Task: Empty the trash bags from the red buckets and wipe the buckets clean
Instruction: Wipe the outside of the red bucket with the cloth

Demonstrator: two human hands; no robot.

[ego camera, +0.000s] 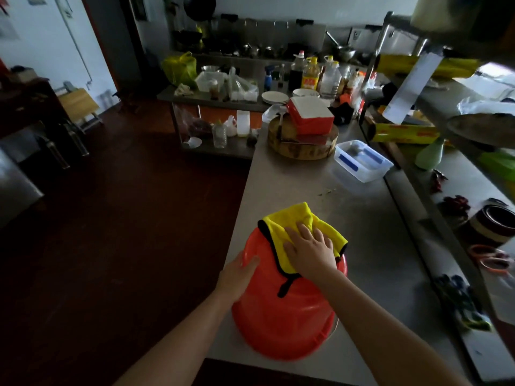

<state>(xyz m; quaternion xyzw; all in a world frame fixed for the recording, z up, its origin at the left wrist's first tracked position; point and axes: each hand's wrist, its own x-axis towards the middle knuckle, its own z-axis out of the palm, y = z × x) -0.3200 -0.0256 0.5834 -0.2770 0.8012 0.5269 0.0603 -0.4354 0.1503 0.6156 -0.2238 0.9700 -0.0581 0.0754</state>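
Your right hand is pressing a yellow cloth flat, fingers spread and straight, against the top of the red bucket, which is lying overturned on the steel counter directly beneath both hands. Your left hand is bracing the bucket's left side, fingers extended along the plastic rather than curled, as far as the dim light shows. Beyond your right hand, a clear container is sitting near a round wooden chopping block.

Two forearms — bare as far as visible; left hand and right hand bare too.
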